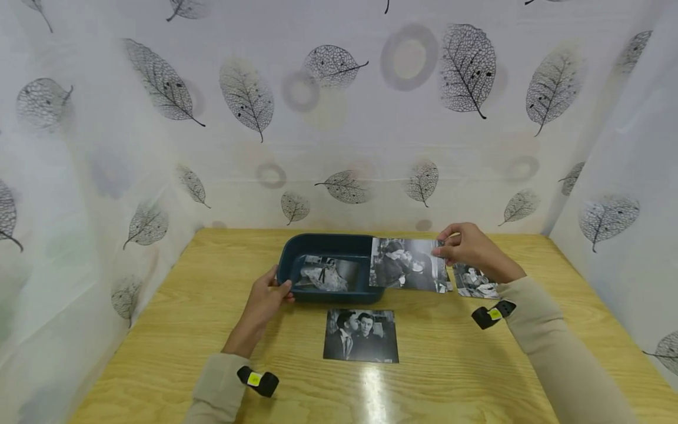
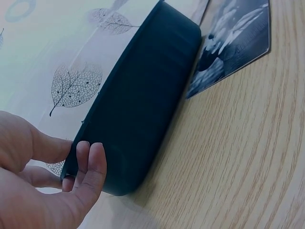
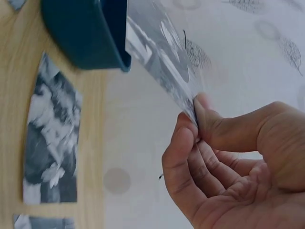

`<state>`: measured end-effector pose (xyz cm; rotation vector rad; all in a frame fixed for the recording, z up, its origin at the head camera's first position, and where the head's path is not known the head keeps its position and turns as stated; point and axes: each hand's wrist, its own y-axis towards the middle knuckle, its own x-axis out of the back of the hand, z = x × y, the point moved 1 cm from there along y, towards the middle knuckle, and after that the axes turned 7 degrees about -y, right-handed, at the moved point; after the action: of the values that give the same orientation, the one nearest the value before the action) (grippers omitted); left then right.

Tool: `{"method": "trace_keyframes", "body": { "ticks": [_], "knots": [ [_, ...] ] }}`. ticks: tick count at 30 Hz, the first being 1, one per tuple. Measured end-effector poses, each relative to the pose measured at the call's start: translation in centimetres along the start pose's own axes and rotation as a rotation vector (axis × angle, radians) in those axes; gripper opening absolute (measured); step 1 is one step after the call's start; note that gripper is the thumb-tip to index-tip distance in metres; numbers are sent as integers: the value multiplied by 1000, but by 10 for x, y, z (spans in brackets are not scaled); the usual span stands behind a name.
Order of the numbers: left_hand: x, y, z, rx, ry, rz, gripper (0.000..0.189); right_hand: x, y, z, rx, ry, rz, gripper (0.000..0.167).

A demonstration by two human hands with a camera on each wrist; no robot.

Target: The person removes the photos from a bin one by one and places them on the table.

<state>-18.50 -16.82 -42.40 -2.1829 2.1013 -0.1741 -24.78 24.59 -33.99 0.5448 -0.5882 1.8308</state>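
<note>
A dark teal rectangular tub (image 1: 323, 297) stands near the back of the table, with a black-and-white photo (image 1: 328, 274) lying inside. At its left end, my left hand (image 1: 266, 296) grips the rim, thumb and fingers on either side of the wall (image 2: 128, 109). My right hand (image 1: 473, 250) pinches one edge of another black-and-white photo (image 1: 405, 265) between thumb and fingers. This held photo (image 3: 162, 52) is raised and tilted, and in the head view it covers the tub's right end. Behind my right wrist, a further photo (image 1: 474, 281) lies partly hidden on the table.
In front of the tub, a photo of two people (image 1: 361, 335) lies flat on the wooden table (image 1: 424, 377). In the right wrist view, a photo (image 3: 52, 138) lies beside the tub, and part of another (image 3: 44, 222) shows below. Leaf-patterned cloth (image 1: 360, 135) encloses the back and sides.
</note>
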Motion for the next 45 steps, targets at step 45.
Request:
{"method": "trace_keyframes", "body": {
  "ticks": [45],
  "knots": [
    [1,0,3,-6,11,-5,66,-40,-35,-99,-63,-263,19,26]
  ]
}}
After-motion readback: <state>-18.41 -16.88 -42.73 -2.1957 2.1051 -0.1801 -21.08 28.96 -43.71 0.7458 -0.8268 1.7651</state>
